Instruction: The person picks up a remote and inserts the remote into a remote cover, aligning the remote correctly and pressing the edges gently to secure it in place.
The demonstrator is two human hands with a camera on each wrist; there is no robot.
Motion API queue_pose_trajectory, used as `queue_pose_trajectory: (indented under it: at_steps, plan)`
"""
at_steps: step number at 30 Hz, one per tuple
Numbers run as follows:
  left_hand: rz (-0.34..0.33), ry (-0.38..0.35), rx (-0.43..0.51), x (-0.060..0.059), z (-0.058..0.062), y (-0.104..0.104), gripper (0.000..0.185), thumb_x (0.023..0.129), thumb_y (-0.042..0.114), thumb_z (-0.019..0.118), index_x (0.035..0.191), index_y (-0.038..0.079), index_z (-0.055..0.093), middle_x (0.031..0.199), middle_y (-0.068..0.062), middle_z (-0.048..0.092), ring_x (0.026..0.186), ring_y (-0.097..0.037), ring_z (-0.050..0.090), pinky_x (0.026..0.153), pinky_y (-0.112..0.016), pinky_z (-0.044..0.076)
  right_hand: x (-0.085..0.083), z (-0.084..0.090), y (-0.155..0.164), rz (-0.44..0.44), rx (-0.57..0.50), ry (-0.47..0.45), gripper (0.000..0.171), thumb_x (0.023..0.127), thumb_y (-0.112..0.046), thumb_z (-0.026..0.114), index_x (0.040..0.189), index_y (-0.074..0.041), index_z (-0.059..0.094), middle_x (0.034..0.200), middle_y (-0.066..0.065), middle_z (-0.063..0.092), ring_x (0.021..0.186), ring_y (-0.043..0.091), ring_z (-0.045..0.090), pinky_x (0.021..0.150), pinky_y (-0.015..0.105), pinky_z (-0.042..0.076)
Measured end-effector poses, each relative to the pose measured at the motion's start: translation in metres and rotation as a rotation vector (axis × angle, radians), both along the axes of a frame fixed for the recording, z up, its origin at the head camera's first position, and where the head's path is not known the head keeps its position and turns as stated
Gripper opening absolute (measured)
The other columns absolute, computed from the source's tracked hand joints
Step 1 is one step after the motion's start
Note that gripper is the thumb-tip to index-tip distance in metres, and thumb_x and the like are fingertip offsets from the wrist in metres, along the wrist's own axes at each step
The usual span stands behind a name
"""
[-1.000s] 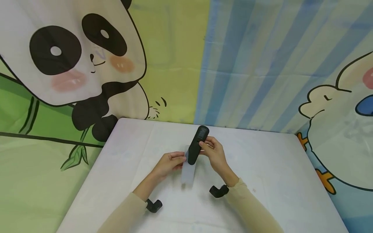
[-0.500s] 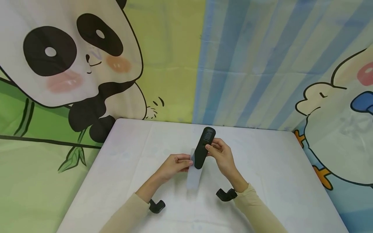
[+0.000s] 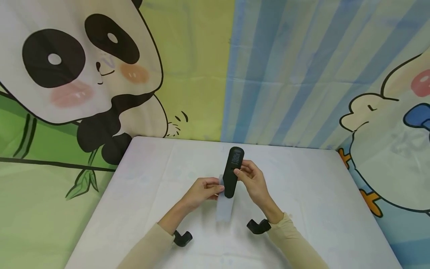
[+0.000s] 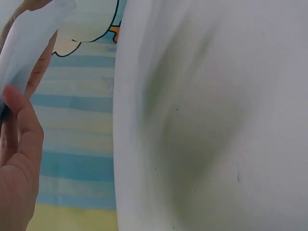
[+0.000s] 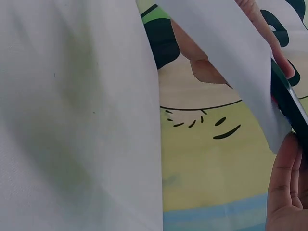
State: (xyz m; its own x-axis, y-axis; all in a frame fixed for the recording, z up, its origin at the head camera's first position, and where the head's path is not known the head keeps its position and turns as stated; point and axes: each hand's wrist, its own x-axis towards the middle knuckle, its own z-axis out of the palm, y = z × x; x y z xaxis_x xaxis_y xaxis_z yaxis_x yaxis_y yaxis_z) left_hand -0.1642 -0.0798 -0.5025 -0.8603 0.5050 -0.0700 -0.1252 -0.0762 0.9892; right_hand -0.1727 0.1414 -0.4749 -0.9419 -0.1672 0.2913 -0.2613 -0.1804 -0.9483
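Above the white table (image 3: pixel 302 201), my right hand (image 3: pixel 250 178) grips a black remote control (image 3: pixel 232 171) held almost upright, its lower end tipped toward me. My left hand (image 3: pixel 205 190) pinches the upper edge of a translucent sleeve (image 3: pixel 225 204) that hangs down just under the remote's lower end. In the left wrist view the sleeve (image 4: pixel 26 45) shows pale against my fingers (image 4: pixel 19 139). The right wrist view catches the sleeve (image 5: pixel 226 53) and the remote's dark edge (image 5: pixel 288 103) beside my fingertip (image 5: pixel 284 187).
Black wrist-camera mounts (image 3: pixel 183 238) (image 3: pixel 258 226) sit on both forearms over the table. Cartoon cloth hangs behind: a panda (image 3: pixel 84 63) at left, blue stripes (image 3: pixel 285 71) in the middle, a duck (image 3: pixel 393 123) at right.
The remote has swung from leaning right to nearly upright, and both hands have drifted slightly. My holds on remote and sleeve are unchanged.
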Motion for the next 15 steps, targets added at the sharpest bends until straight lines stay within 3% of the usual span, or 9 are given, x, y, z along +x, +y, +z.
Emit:
queue_pose_trajectory:
  at_steps: [8,15]
  plan:
    - [0.027,0.026,-0.013,0.0015,0.0042,0.0025,0.032,0.096,0.018,0.071,0.117,-0.005,0.068,0.101,-0.008,0.074,0.091,-0.016,0.067,0.082,-0.040,0.058,-0.0010,0.0008,-0.0011,-0.009,-0.001,0.003,0.029,0.096,0.002,0.065,0.122,0.011,0.056,0.103,0.011,0.068,0.089,0.018,0.068,0.076,0.031,0.058]
    - [0.030,-0.001,-0.011,0.0039,0.0039,0.0038,0.032,0.097,0.016,0.069,0.117,-0.009,0.066,0.103,-0.010,0.073,0.094,-0.016,0.067,0.086,-0.039,0.057,-0.0005,0.0039,-0.0005,-0.002,0.048,-0.046,0.033,0.097,-0.003,0.066,0.125,0.009,0.057,0.104,0.017,0.066,0.088,0.018,0.068,0.076,0.032,0.058]
